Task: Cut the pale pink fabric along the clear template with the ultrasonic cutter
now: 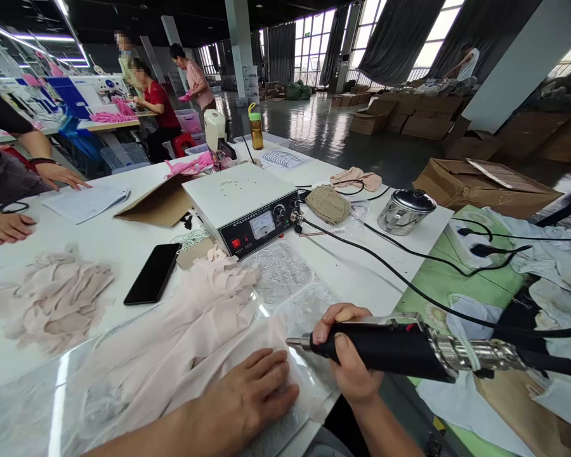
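Observation:
My right hand is wrapped round the black grip of a hand-held welding tool, whose metal tip points left just above pale pink fabric. My left hand lies flat on that fabric, fingers spread, close to the tool's tip. The fabric rests on a clear plastic sheet near the table's front edge. A black cable runs from the tool to a white control box with a gauge and knobs.
A black phone and a heap of beige fabric pieces lie to the left. A metal pot, a bottle and cardboard are farther back. Another person's hands rest at the left edge. Cardboard boxes stand right.

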Demonstrator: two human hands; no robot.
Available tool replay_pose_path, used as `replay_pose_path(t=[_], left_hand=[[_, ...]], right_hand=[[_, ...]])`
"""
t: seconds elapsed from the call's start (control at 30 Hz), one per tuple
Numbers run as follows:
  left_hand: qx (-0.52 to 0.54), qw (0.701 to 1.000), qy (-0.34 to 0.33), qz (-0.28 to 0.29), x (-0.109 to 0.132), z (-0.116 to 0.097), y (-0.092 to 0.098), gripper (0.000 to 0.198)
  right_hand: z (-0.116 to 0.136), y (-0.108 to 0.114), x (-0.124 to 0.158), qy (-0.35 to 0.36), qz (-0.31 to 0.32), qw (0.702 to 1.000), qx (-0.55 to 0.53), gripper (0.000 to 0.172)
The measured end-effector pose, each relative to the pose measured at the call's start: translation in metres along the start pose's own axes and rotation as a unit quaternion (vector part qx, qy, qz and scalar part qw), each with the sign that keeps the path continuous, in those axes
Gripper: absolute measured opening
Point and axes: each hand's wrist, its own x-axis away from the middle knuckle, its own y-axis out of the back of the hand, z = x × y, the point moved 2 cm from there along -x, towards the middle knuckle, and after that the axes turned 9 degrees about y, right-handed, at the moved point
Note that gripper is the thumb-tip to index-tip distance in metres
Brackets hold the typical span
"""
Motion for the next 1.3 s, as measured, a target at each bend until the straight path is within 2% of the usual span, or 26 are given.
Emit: replay_pose_path(t=[0.1, 0.3, 0.83, 0.9, 1.1, 1.3], left_hand=[[0.009, 1.0, 0.004, -0.01, -0.001, 0.0, 0.001, 0.028], [0.01, 1.0, 0.002, 0.005, 0.001, 0.0, -0.001, 0.028], [-0.003, 1.0, 0.001, 0.024, 0.002, 0.0, -0.002, 0.031], [-0.004, 1.0, -0.001, 0.023, 0.002, 0.0, -0.002, 0.031], [-0.02, 1.0, -0.006, -0.007, 0.002, -0.001, 0.0, 0.03], [-0.033, 0.999, -0.009, -0.006, 0.002, -0.003, 0.002, 0.03]], right_hand=[[0.008, -0.001, 0.001, -0.006, -0.009, 1.0, -0.016, 0.009], [0.024, 0.001, 0.004, -0.027, -0.019, 0.999, -0.025, 0.012], [0.013, 0.008, 0.011, -0.027, 0.033, 0.999, 0.008, 0.008], [0.015, 0.006, 0.009, -0.027, 0.025, 0.999, 0.0, 0.008], [0.03, 0.009, 0.007, -0.048, -0.05, 0.997, -0.044, 0.012], [0.033, 0.013, 0.014, -0.048, -0.059, 0.996, -0.048, 0.013]])
